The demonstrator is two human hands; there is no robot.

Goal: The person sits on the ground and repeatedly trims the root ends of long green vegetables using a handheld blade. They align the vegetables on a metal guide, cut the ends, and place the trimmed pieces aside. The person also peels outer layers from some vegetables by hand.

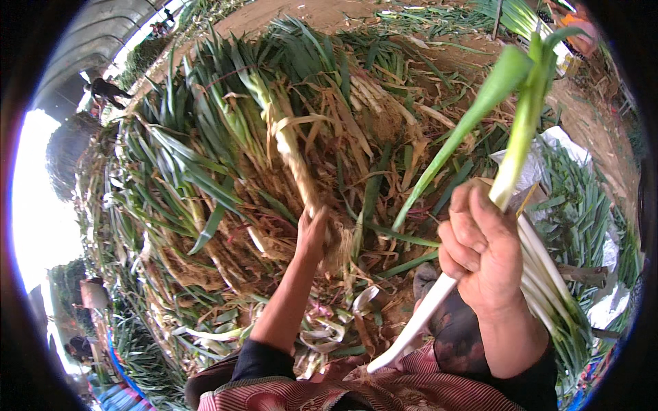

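Observation:
In my right hand (486, 251) is a peeled green onion (414, 321), a large bunching type. Its white root end slants down to my apron (390, 385), and its green top rises past my fist. Out over the heap, my left hand (312, 231) grips an unpeeled green onion (290, 149) low on its stem, near the roots. That stem still wears dry, soil-brown outer skin, and its leaves lean away from me. Just right of my right hand lie several clean white green onions (547, 272), their leaves pointing towards me.
A big heap of unpeeled green onions (205, 128) spreads ahead and left. Stripped skins (324, 334) litter the ground before my lap. On the right, cut green leaves (576, 200) lie on white sheeting (560, 141). A person (105, 92) is at far left, another (581, 28) at upper right.

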